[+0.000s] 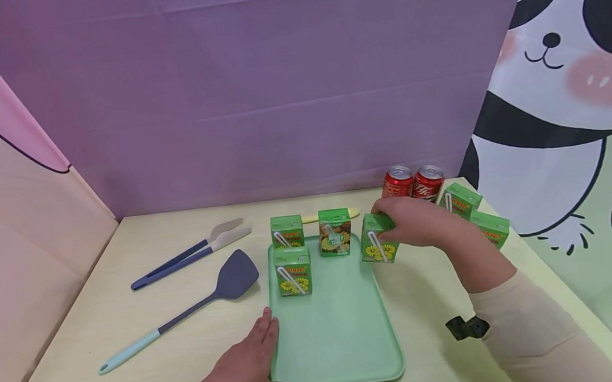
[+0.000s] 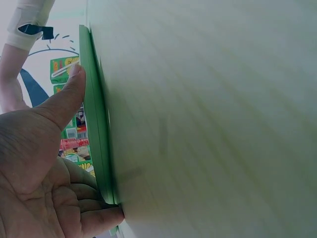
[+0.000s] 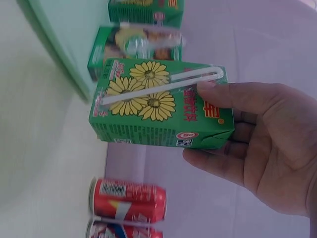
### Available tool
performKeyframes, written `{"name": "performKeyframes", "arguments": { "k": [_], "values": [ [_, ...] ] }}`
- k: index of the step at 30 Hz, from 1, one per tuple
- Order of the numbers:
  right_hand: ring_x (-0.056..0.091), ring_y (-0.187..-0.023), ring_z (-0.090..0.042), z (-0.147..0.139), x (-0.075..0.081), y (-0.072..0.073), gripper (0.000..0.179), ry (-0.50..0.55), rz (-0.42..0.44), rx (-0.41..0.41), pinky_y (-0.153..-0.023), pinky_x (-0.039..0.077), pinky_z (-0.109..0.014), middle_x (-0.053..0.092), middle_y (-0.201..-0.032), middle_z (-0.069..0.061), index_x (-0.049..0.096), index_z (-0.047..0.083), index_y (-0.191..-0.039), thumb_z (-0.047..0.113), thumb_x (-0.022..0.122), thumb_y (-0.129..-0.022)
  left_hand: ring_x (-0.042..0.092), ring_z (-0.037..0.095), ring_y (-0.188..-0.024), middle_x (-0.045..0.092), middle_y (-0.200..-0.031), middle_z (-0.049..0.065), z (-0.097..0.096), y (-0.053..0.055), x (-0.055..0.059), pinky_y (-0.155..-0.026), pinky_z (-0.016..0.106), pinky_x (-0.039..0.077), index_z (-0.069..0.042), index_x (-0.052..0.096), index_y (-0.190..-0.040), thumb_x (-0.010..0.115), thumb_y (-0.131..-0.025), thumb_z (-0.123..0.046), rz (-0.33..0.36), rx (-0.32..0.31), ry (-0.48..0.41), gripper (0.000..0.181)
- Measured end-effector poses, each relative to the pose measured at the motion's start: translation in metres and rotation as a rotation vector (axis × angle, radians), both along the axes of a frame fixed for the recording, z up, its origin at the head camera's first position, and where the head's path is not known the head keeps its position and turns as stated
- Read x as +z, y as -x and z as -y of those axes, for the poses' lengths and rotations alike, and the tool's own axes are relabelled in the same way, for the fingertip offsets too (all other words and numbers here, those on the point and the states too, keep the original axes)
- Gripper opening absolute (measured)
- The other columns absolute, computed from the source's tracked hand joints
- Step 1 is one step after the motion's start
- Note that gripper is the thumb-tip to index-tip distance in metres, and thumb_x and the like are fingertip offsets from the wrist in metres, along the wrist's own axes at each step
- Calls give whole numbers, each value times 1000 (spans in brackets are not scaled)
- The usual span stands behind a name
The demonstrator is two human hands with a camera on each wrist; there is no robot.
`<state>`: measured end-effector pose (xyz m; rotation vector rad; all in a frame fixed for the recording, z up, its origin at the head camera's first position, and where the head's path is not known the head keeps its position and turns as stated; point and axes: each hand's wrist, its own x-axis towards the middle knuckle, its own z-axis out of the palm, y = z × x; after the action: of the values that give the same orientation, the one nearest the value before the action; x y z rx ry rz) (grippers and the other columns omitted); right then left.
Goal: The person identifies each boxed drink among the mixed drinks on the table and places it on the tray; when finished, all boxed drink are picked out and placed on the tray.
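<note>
My right hand grips a green juice box near its top, thumb on the straw side and fingers behind. The box has yellow flowers and a white straw on its front, and it is beside the tray's right edge in the head view. At the left edge of the light green tray, my left hand rests with fingers extended and thumb near the front corner. Two green juice boxes, a front one and a rear one, stand at the tray's back left. Another juice box stands to their right.
Two red cans stand at the back right, with two more green juice boxes beside them. Left of the tray lie a spatula and blue-handled tongs. A yellow utensil lies behind the tray.
</note>
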<state>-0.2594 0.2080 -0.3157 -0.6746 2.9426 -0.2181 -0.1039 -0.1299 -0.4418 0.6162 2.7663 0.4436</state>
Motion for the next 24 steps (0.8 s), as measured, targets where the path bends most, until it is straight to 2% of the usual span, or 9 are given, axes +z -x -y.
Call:
{"name": "performKeyframes", "arguments": {
  "k": [3, 12, 16, 20, 24],
  "values": [
    [61, -94, -18, 11, -3, -5, 40, -2, -2, 42, -87, 53, -44, 67, -107, 1, 62, 12, -122, 26, 75, -86, 28, 35, -146, 14, -163, 21, 0, 0, 0, -99, 48, 48, 3, 26, -152, 71, -67, -76, 0, 0, -3, 125],
    [60, -106, -18, 41, -16, -14, 47, 15, 40, 114, -95, 51, -42, 63, -121, -3, 60, 9, -127, 29, 74, -88, 28, 35, -147, 13, -163, 20, -1, 1, 2, -100, 50, 47, 2, 26, -153, 72, -67, -76, 30, 10, -5, 125],
    [58, -103, -17, 51, -21, -16, 46, 4, 22, 149, -94, 50, -41, 62, -120, -3, 60, 10, -127, 29, 74, -88, 27, 35, -147, 13, -163, 20, -1, 1, 2, -101, 50, 46, 2, 25, -153, 72, -66, -76, 41, 16, -5, 125],
    [59, -104, -16, 57, -27, -16, 47, -6, 16, 161, -95, 50, -41, 63, -120, -1, 60, 12, -128, 30, 74, -87, 28, 35, -146, 13, -163, 20, -1, 1, 1, -101, 50, 46, 2, 25, -153, 72, -66, -76, 30, 15, -5, 126],
    [59, -113, -18, 60, -31, -16, 51, -16, 37, 147, -99, 48, -42, 62, -126, -2, 58, 12, -131, 31, 75, -87, 30, 35, -146, 13, -163, 21, -1, 1, -1, -100, 50, 47, 2, 25, -153, 72, -66, -76, 11, 12, -2, 126]
  ]
}}
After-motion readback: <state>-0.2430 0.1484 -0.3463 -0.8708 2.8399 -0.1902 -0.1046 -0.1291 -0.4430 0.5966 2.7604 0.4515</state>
